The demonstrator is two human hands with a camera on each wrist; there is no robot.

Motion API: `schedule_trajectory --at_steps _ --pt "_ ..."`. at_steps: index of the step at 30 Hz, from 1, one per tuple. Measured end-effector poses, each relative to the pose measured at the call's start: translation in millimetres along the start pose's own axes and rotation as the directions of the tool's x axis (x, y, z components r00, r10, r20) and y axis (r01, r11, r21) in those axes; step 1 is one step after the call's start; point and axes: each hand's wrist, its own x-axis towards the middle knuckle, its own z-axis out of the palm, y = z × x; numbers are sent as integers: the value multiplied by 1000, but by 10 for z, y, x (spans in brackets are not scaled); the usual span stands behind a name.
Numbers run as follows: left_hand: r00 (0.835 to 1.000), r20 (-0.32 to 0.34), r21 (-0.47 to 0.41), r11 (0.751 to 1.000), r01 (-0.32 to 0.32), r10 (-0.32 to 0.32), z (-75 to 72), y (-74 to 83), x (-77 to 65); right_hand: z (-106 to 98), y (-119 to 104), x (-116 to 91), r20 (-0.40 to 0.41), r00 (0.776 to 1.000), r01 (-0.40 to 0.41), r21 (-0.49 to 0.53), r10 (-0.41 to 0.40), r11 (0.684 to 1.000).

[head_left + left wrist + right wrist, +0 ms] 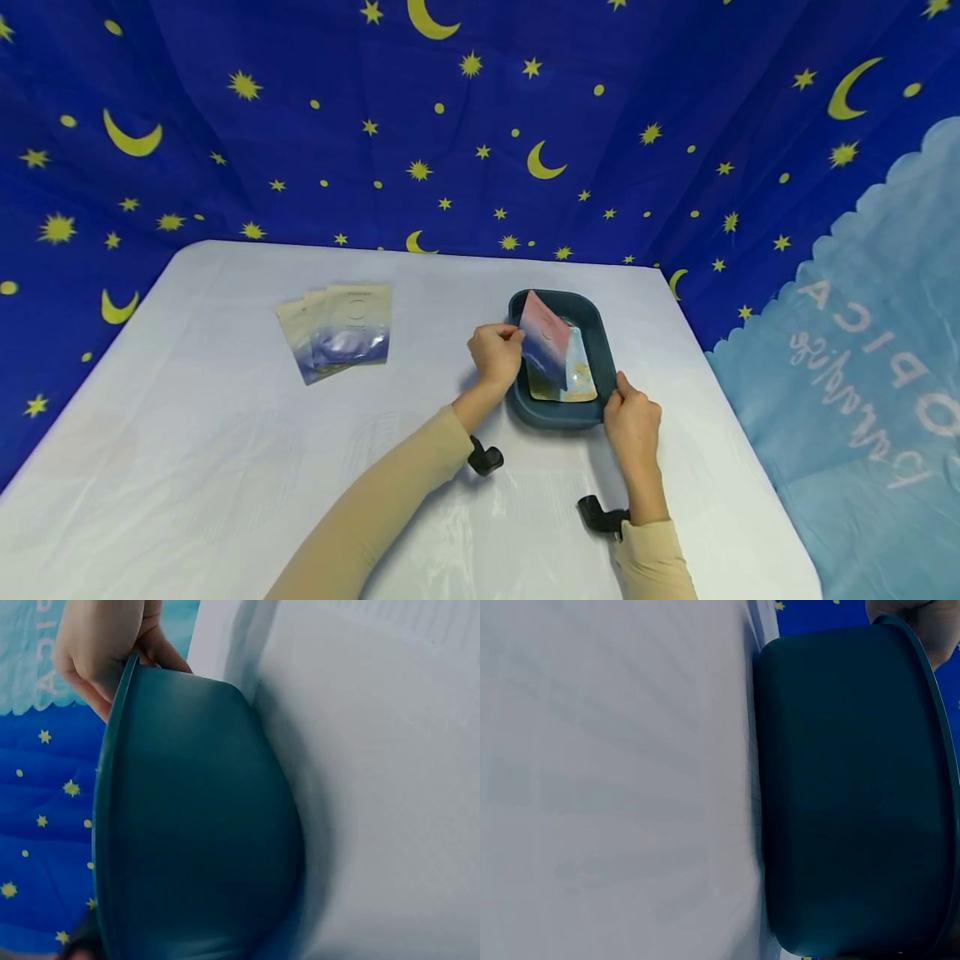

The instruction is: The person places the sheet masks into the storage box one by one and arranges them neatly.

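Observation:
My left hand (497, 354) pinches a pink-and-purple sachet (547, 329) by its left edge, with the sachet tilted inside the dark teal basin (558, 416). Under it, on the basin's floor, lies a light blue and gold sachet (582, 371), partly covered. At the basin's near right side, my right hand (633, 414) grips the rim, and the left wrist view shows this right hand (105, 645) at the rim's far end. The basin's outer wall (847, 787) fills much of the right wrist view, with part of my left hand (930, 630) beyond its rim.
To the left on the white table (187, 433), several cream-and-purple sachets (352, 325) lie fanned and overlapping. A dark blue curtain (375, 100) with yellow moons and stars stands behind the table. Light blue lettered cloth (862, 333) hangs at the right.

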Motion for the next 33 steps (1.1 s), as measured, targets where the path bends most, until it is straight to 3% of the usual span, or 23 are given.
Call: schedule_trajectory --at_steps 2,7,10,13,18,24,29,33 --pt "996 85 52 998 -45 41 -17 8 -19 3 3 4 -4 1000 6 -2 -6 1000" --pt "962 257 106 987 -118 87 -99 72 -54 3 10 16 -19 1000 8 -2 -8 1000" --pt "946 310 111 985 -135 95 -157 126 -63 -3 14 14 -27 1000 9 -2 -9 1000" --pt "945 316 107 986 -128 89 -203 171 -46 -6 19 10 -31 999 15 0 -15 1000" --pt "964 256 106 989 -101 71 -295 195 37 -4 27 8 -37 999 19 5 -19 1000" --pt "984 174 132 990 -53 29 -533 51 225 12 35 16 -32 999 9 7 -9 1000" --pt "998 62 213 977 11 -25 -955 -112 476 22 34 15 -26 1000 14 8 -14 1000" --pt "997 -77 268 963 31 -11 -1385 -297 673 21 38 1 -27 999 23 7 -23 1000"
